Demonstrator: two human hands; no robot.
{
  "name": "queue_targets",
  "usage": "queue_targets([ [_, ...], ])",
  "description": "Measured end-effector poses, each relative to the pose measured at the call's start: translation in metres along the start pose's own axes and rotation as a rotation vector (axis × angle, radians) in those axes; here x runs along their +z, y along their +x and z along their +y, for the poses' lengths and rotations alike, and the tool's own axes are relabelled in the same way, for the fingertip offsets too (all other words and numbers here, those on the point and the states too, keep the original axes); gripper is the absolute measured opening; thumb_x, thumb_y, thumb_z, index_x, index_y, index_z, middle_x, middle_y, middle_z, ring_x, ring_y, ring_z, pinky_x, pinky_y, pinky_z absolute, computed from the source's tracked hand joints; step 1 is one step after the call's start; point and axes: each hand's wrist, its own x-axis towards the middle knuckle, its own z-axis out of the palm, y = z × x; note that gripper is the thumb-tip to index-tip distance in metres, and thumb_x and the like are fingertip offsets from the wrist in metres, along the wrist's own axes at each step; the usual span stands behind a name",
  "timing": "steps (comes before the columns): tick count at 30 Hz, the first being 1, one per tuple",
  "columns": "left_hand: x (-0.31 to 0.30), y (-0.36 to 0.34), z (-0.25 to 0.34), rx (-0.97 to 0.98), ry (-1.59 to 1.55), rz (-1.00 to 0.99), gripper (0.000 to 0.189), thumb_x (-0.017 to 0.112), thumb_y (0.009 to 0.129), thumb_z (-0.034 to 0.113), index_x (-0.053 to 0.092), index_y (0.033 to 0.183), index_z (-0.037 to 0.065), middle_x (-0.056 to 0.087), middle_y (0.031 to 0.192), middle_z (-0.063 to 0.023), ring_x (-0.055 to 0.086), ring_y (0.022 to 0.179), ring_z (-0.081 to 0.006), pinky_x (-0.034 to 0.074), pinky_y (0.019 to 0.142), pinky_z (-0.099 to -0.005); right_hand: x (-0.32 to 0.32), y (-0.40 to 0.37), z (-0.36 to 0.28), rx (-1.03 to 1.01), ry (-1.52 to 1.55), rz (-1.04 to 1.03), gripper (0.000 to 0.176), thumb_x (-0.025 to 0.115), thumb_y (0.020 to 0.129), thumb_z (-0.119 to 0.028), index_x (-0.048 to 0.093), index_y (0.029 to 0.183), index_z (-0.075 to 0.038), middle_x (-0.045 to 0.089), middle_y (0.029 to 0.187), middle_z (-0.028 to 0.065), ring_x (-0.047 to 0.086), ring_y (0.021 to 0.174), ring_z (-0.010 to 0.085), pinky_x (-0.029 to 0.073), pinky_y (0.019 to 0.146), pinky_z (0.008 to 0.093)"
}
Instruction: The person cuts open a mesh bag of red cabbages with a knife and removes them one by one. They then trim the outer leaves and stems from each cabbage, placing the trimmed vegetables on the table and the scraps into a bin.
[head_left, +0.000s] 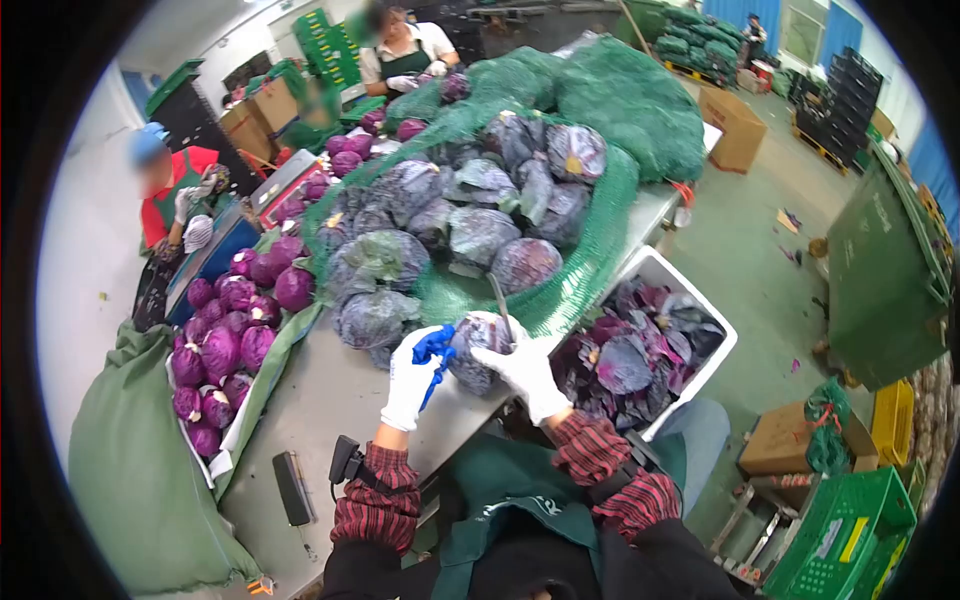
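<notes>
My left hand (412, 378), in a white glove with blue fingertips, grips a red cabbage (474, 345) from the left over the steel table (330, 400). My right hand (527, 372), also white-gloved, holds a knife (500, 308) whose blade rises over the top of that cabbage. A heap of untrimmed red cabbages (450, 215) lies on green netting (600, 110) just beyond my hands.
A white bin (712, 362) of cut outer leaves stands at my right. Trimmed purple cabbages (230, 330) fill a tray at the left. A black device (292, 487) lies on the table. Two other people work at the far left and back. Crates and boxes stand on the floor at right.
</notes>
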Motion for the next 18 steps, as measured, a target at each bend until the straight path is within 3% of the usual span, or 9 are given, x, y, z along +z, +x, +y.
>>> queue_targets([
  [3, -0.012, 0.014, 0.003, 0.009, 0.004, 0.046, 0.043, 0.059, 0.084, -0.002, 0.055, 0.127, 0.002, 0.063, 0.100, -0.0043, 0.056, 0.079, -0.0088, 0.046, 0.064, -0.0211, -0.014, 0.004, -0.023, 0.006, 0.064, -0.167, 0.076, 0.076, 0.073, -0.038, 0.045, 0.134, -0.004, 0.060, 0.116, 0.0177, 0.059, 0.106, 0.0285, 0.044, 0.093, 0.0353],
  [6, 0.001, 0.019, 0.011, 0.047, 0.003, -0.179, 0.064, 0.063, 0.084, 0.007, 0.039, 0.144, 0.006, 0.053, 0.128, -0.0078, 0.054, 0.105, -0.0133, 0.047, 0.087, -0.0267, -0.024, -0.004, -0.056, -0.012, 0.358, -0.306, 0.063, 0.074, 0.076, -0.012, 0.047, 0.133, -0.005, 0.061, 0.118, 0.0091, 0.057, 0.107, 0.0192, 0.044, 0.095, 0.0326],
  [7, 0.004, 0.025, -0.018, 0.161, 0.128, -0.209, 0.065, 0.068, 0.084, 0.013, 0.041, 0.143, 0.007, 0.049, 0.136, -0.0086, 0.052, 0.116, -0.0182, 0.045, 0.096, -0.0316, -0.025, -0.007, -0.065, 0.002, 0.438, -0.343, 0.062, 0.072, 0.076, -0.004, 0.048, 0.133, -0.006, 0.060, 0.119, 0.0071, 0.056, 0.108, 0.0172, 0.044, 0.096, 0.0324],
  [8, 0.014, 0.018, -0.010, 0.281, 0.553, -0.168, 0.070, 0.072, 0.081, 0.021, 0.042, 0.142, 0.006, 0.046, 0.139, -0.0098, 0.049, 0.121, -0.0226, 0.039, 0.104, -0.0355, -0.024, -0.007, -0.059, 0.013, 0.455, -0.336, 0.060, 0.071, 0.076, -0.003, 0.049, 0.132, -0.006, 0.061, 0.117, 0.0063, 0.057, 0.104, 0.0166, 0.046, 0.092, 0.0315],
  [9, 0.019, 0.016, -0.009, 0.275, 0.602, -0.135, 0.072, 0.076, 0.076, 0.027, 0.046, 0.139, 0.006, 0.048, 0.137, -0.0111, 0.047, 0.124, -0.0255, 0.035, 0.107, -0.0376, -0.024, -0.007, -0.052, 0.030, 0.468, -0.322, 0.059, 0.071, 0.077, -0.002, 0.049, 0.132, -0.005, 0.061, 0.115, 0.0055, 0.058, 0.101, 0.0160, 0.047, 0.088, 0.0305],
  [11, 0.022, 0.016, -0.002, 0.262, 0.462, -0.166, 0.069, 0.076, 0.073, 0.031, 0.052, 0.134, 0.009, 0.050, 0.134, -0.0128, 0.050, 0.120, -0.0281, 0.038, 0.104, -0.0393, -0.028, -0.007, -0.042, 0.307, 0.328, -0.188, 0.057, 0.070, 0.079, -0.004, 0.050, 0.131, -0.005, 0.061, 0.108, 0.0042, 0.059, 0.090, 0.0120, 0.050, 0.076, 0.0257],
  [12, 0.021, 0.016, 0.001, 0.265, 0.460, -0.151, 0.069, 0.076, 0.073, 0.031, 0.052, 0.134, 0.009, 0.050, 0.134, -0.0128, 0.050, 0.120, -0.0281, 0.038, 0.104, -0.0393, -0.031, -0.006, -0.038, 0.291, 0.333, -0.208, 0.055, 0.071, 0.079, -0.005, 0.051, 0.130, -0.005, 0.061, 0.101, 0.0020, 0.058, 0.082, 0.0085, 0.049, 0.068, 0.0222],
  [15, 0.020, 0.017, 0.010, 0.291, 0.663, -0.201, 0.061, 0.076, 0.072, 0.029, 0.058, 0.128, 0.012, 0.052, 0.128, -0.0145, 0.052, 0.115, -0.0323, 0.040, 0.101, -0.0410, -0.030, -0.005, -0.037, 0.380, 0.302, -0.211, 0.053, 0.072, 0.079, -0.005, 0.053, 0.128, -0.003, 0.062, 0.101, 0.0021, 0.059, 0.081, 0.0086, 0.049, 0.068, 0.0224],
  [18, 0.012, 0.015, 0.005, 0.358, 0.748, -0.158, 0.053, 0.075, 0.071, 0.026, 0.063, 0.122, 0.016, 0.054, 0.122, -0.0149, 0.053, 0.111, -0.0333, 0.043, 0.098, -0.0420, -0.027, -0.006, -0.043, 0.281, 0.362, -0.212, 0.050, 0.074, 0.076, -0.005, 0.057, 0.123, -0.002, 0.063, 0.102, 0.0027, 0.060, 0.083, 0.0093, 0.049, 0.069, 0.0227],
])
